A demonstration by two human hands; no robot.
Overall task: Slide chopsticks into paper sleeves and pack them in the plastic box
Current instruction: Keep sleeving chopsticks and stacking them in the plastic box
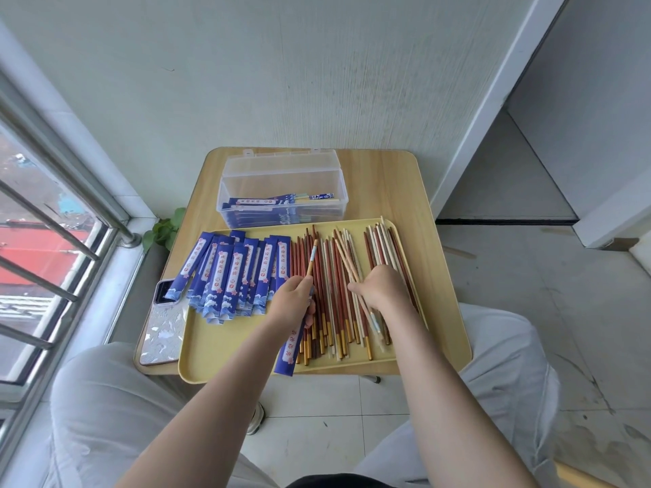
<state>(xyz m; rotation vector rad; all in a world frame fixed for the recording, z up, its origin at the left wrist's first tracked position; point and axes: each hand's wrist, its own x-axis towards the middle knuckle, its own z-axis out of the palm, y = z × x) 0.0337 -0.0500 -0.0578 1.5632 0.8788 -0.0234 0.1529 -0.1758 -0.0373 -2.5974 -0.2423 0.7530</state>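
Head view, phone point(162, 324) beside tray point(225, 346), plant point(162, 230) behind

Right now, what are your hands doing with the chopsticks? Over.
Left hand holds one chopstick and a sleeve. Right hand grips a chopstick from the tray. Box open, partly filled. Nothing in the way.

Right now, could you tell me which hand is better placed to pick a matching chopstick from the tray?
The right hand: it already rests on the loose chopsticks, gripping one. The left hand is busy holding a chopstick and a paper sleeve.
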